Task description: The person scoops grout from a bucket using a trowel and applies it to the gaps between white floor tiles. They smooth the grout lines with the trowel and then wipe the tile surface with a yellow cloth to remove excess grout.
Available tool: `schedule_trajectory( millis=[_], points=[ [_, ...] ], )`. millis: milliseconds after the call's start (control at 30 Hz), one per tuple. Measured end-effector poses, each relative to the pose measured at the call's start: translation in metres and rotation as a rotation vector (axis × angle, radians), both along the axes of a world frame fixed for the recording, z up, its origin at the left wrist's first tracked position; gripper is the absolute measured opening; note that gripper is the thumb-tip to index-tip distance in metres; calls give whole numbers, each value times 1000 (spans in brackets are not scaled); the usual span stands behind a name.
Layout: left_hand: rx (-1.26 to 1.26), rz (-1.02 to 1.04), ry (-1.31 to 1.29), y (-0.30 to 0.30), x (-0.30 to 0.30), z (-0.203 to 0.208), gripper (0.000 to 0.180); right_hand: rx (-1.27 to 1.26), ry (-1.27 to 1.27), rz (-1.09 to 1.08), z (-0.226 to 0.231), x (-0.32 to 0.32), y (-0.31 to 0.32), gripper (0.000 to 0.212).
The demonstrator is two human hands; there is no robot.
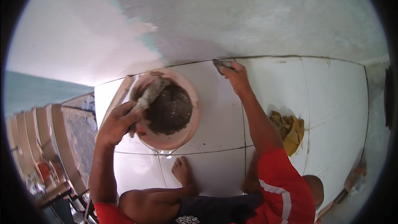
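Note:
My left hand (120, 123) is closed on the end of a long, flat tool caked with pale grey cement (152, 94); its exact kind is hard to make out. The tool slants over a round pinkish basin (191, 127) that holds dark, wet cement mix (171, 110). Close to the foot of the wall, my right hand (237, 76) grips a small dark grey flat piece (222, 65), smeared with cement and too blurred to name exactly. The wall (178, 37) carries a damp grey patch beside whiter, peeling paint.
White floor tiles (269, 74) lie under the basin and my bare feet. A crumpled yellow-brown cloth (289, 130) rests right of my right forearm. A pale wooden strip (118, 97) stands left of the basin. Steps (45, 137) and clutter fill the far left.

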State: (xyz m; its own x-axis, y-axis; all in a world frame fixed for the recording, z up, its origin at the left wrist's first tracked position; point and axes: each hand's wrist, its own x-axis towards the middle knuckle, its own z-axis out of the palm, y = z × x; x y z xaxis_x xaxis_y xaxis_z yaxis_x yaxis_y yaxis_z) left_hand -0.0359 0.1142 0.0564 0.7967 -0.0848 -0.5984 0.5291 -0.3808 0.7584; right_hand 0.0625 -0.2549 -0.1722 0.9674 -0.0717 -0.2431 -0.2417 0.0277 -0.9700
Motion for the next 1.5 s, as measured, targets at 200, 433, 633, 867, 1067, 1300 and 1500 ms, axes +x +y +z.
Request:
schedule_trajectory(
  millis=[200,433,633,867,1067,1300,1500],
  points=[
    [-183,92,45,-4,-8,9,33,-12,-448,156,138,-65,65,32],
    [-283,134,54,-15,-20,20,32,-731,-1177,287,147,-92,128,53],
    [-352,232,26,5,-25,15,29,-549,-1054,568,133,-111,110,45],
    [-134,39,-10,-1,-35,20,33,-229,-627,289,163,-87,95,32],
    [-26,-20,-24,-10,-35,32,31,-178,-633,420,161,-94,104,31],
    [-8,-17,-34,-8,-29,22,37,114,-388,584,149,-103,107,32],
    [66,58,-84,9,-17,4,37,607,-43,386,125,-101,63,26]
  ],
)
